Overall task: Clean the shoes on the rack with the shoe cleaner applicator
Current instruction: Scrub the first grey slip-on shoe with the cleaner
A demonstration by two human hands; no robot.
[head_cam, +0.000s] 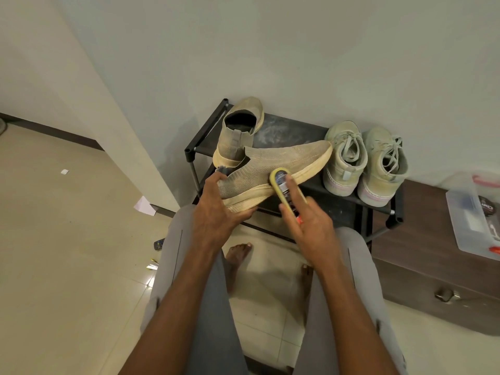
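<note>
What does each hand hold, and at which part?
Left hand grips the knit shoe at its heel; right hand holds the applicator by its body.

The person wears light grey trousers (173, 266) with a straight seam along each leg. Both forearms are bare, with no sleeve near the left hand (213, 215) or the right hand (311, 228). Below the hands, the two feet (238, 255) are bare on the floor.
</note>
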